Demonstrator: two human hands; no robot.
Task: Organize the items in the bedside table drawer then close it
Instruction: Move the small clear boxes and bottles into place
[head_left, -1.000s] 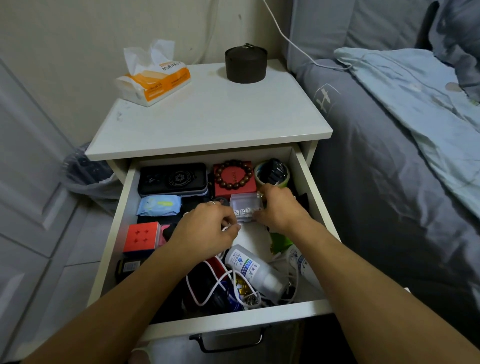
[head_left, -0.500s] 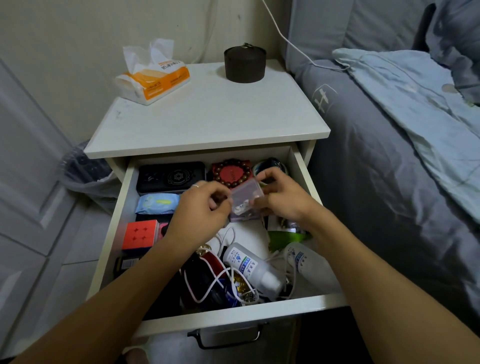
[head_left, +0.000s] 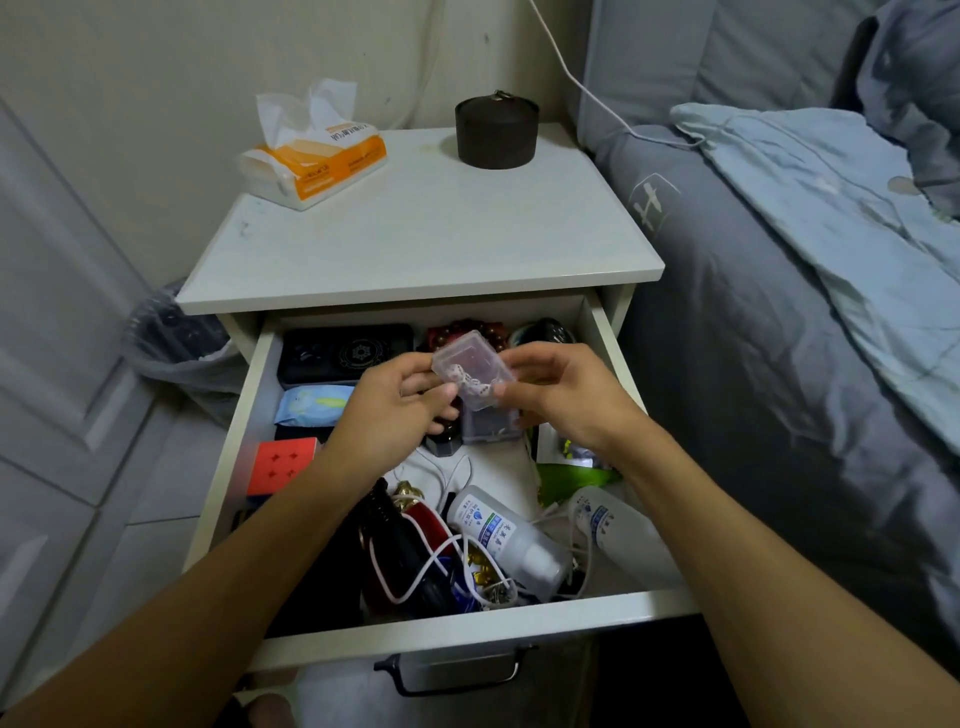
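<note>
Drawer: pulled fully out of the bedside table, centre of the frame; black handle on its front at the lower centre.
Clear plastic box: held above the drawer's rear half, tilted; small white dice visible inside.
Left hand: grip grasping the left end of the clear plastic box, thumb and fingers curled on it.
Right hand: grip grasping the right end of the same box, fingertips pinching its edge.
Drawer rear row: black case at left, bead bracelet partly hidden behind the box.
Drawer left side: blue packet, red cube in front of it.
Drawer front: two white bottles lying on their sides, a white cable looped over dark items.
Surface of the bedside table: tissue pack at upper left, dark round container at the rear.
Bed: right of the frame, beside the table.
</note>
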